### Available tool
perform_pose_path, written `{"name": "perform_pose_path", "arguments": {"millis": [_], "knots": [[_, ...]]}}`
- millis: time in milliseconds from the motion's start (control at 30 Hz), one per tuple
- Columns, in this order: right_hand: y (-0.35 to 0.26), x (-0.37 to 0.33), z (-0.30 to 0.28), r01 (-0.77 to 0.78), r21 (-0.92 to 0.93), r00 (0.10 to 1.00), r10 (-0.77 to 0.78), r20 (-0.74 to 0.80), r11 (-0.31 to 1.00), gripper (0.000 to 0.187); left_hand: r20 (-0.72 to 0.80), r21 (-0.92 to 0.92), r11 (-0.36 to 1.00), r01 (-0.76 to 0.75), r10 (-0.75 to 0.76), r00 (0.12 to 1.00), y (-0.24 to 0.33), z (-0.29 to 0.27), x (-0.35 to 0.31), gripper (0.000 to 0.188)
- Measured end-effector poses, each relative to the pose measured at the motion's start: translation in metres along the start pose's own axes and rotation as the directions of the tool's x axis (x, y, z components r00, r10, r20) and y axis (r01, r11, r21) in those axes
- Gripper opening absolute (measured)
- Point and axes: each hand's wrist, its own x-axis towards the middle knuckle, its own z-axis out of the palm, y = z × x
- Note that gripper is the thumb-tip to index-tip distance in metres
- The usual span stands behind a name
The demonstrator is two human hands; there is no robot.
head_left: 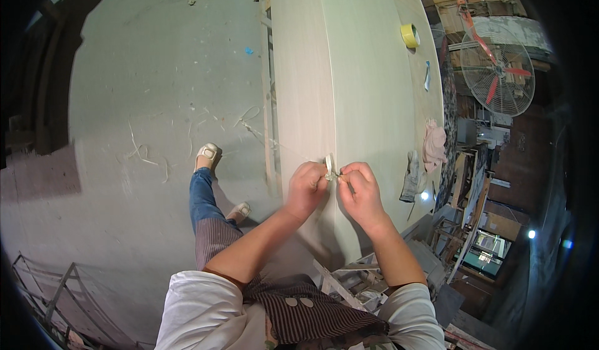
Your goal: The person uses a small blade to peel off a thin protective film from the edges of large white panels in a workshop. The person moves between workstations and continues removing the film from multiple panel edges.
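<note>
Close together over the pale wood panel (368,88), my two hands pinch a small crumpled pale strip (329,164), perhaps tape or peeled edging; its exact kind is hard to make out. My left hand (305,189) is closed on its left side, the fingers curled in. From the other side, my right hand (360,194) grips it between thumb and fingertips, where a small dark bit shows. One end of the strip sticks up between the hands. A long light seam (332,88) runs up the panel, away from me.
On the panel's right lie a yellow tape roll (409,36), a grey glove (410,176) and a pink cloth (434,144). A caged fan (498,69) with red blades stands beyond. Loose pale strips (143,155) litter the floor at left, near my shoe (208,151).
</note>
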Motion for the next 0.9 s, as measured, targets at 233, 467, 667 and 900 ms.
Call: {"name": "perform_pose_path", "arguments": {"millis": [233, 467, 667, 900], "knots": [[-0.009, -0.032, -0.001, -0.011, 0.009, 1.000, 0.011, 0.020, 1.000, 0.007, 0.012, -0.002, 1.000, -0.009, 0.009, 1.000, 0.006, -0.001, -0.035, 0.019], [-0.015, -0.080, 0.000, 0.007, -0.005, 0.997, -0.006, 0.075, 1.000, 0.009, 0.095, -0.002, 0.998, 0.056, -0.056, 0.994, 0.012, -0.005, -0.085, 0.018], [-0.019, -0.122, 0.001, 0.053, 0.004, 0.992, -0.053, 0.113, 0.999, 0.010, 0.174, -0.029, 0.993, 0.116, -0.110, 0.979, 0.021, -0.007, -0.129, 0.019], [-0.029, -0.117, -0.003, 0.016, -0.041, 0.997, -0.013, 0.081, 0.999, 0.008, 0.098, -0.056, 0.993, 0.103, -0.097, 0.990, 0.022, -0.003, -0.128, 0.023]]}}
